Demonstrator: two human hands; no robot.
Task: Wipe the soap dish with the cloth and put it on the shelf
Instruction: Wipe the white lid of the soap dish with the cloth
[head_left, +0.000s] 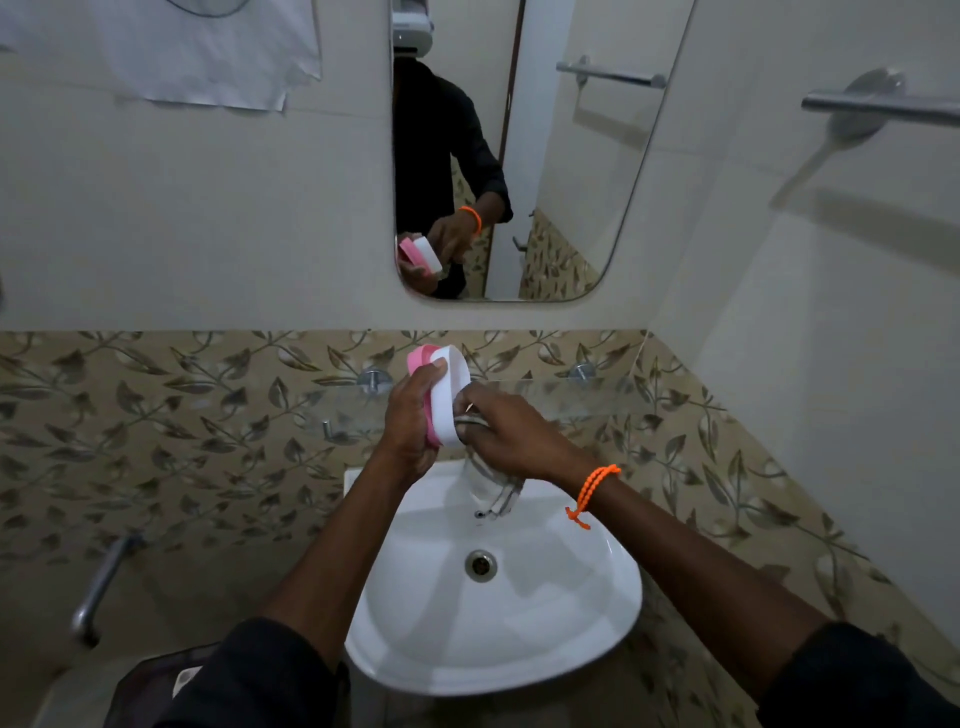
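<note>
My left hand (413, 415) grips a pink and white oval soap dish (451, 387), held tilted on its edge above the basin. My right hand (506, 434) presses a grey-white cloth (491, 483) against the dish's white side; the cloth's loose end hangs down over the tap area. A clear glass shelf (561, 395) on chrome brackets runs along the leaf-patterned tiles just behind both hands. An orange cord bracelet (592, 493) circles my right wrist.
A white wash basin (571, 623) with a chrome drain (480, 565) lies below the hands. A mirror (545, 156) hangs above and reflects the hands and dish. A towel bar (883, 106) juts from the right wall. A chrome pipe (101, 587) is at lower left.
</note>
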